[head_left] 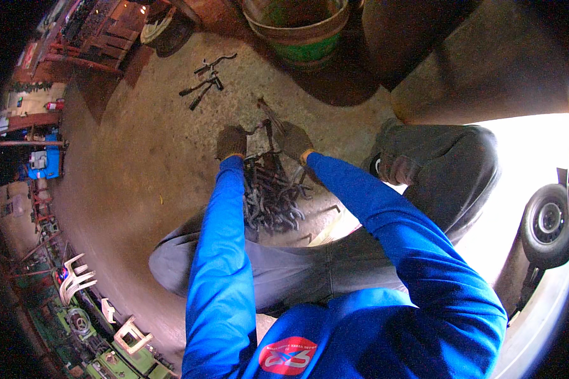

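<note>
I sit on the floor with a heap of dark bent metal rods [272,199] between my legs. My left hand [231,141], in a brown work glove, is closed at the far left side of the heap. A short bent metal rod [255,131] sticks out of it toward the right. My right hand [293,141], gloved too, is closed around a long thin metal tool [269,114] that points away and to the left; its exact kind is unclear. Another dark rod stands upright between the hands. Farther off, several similar bent pieces [210,82] lie on the concrete.
A large green-and-brown tub [303,41] stands ahead. A big brown surface [480,69] rises at the far right. On the right is a wheel with a tyre [547,218]. Green machines [76,322] and a pale plastic chair [76,278] line the left side.
</note>
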Demonstrator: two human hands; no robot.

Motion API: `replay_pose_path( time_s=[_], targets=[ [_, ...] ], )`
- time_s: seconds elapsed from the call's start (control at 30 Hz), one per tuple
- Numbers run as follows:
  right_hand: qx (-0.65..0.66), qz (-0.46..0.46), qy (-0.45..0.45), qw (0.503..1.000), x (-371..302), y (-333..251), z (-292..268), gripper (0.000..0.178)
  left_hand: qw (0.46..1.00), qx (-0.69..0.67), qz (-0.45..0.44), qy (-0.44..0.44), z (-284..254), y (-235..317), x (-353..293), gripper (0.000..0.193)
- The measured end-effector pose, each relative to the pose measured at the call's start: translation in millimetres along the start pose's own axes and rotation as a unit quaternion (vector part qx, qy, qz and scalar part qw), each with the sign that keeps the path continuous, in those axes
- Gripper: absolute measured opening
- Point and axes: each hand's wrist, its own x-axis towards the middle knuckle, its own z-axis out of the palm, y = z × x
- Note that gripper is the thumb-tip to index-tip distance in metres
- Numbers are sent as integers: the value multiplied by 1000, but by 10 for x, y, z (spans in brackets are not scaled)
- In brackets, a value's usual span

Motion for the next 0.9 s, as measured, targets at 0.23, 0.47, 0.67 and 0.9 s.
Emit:
replay_pose_path(
  time_s=[0.23,0.47,0.67,0.9],
  targets=[
    [-81,5,-113,990,145,52,-65,38,998,49,34,14,-57,41,83,41],
    [12,-1,28,1000,108,-99,-144,39,983,-130,17,-129,-314,114,63,41],
    [29,12,38,999,195,55,-144,36,987,-4,150,-55,-340,186,143,43],
    [47,1,23,999,191,-36,-92,40,957,-148,200,-147,-12,-338,466,50]
  ],
)
